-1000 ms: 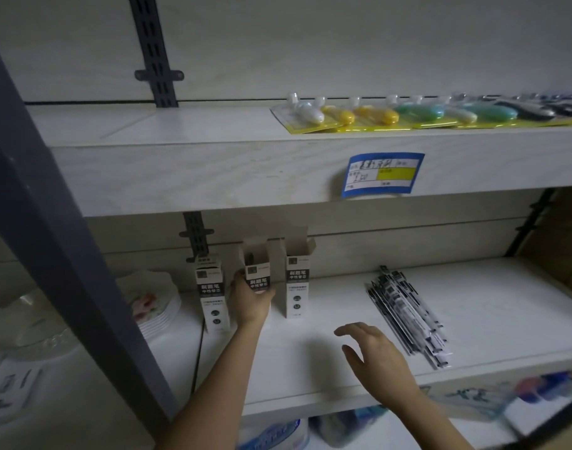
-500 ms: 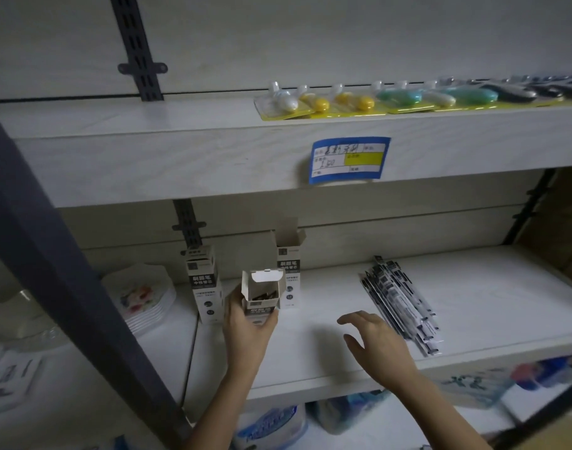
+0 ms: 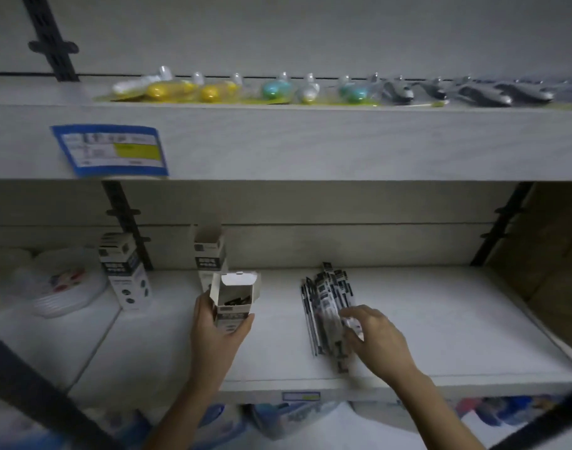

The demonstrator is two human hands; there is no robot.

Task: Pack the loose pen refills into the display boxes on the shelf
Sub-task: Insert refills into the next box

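Observation:
My left hand (image 3: 218, 332) grips a white display box (image 3: 234, 298) with its top flap open; a few dark refills show inside. It is lifted off the shelf and tilted toward me. My right hand (image 3: 375, 339) rests its fingers on the near end of a pile of loose packaged pen refills (image 3: 326, 306) lying on the white shelf (image 3: 440, 319). Whether the fingers pinch a refill is hidden by blur. Another open box (image 3: 210, 254) stands behind the held one. A closed box (image 3: 124, 271) stands further left.
A stack of plates (image 3: 64, 287) sits at the far left. The upper shelf (image 3: 310, 141) overhangs, carrying blister-packed items (image 3: 278, 89) and a blue price label (image 3: 111, 149). A dark upright post (image 3: 34, 391) crosses the lower left. Packaged goods (image 3: 294, 417) lie below the shelf.
My left hand pulled the open box off the shelf toward me. My right hand moved right from the bare shelf onto the refill pile. The camera swung right.

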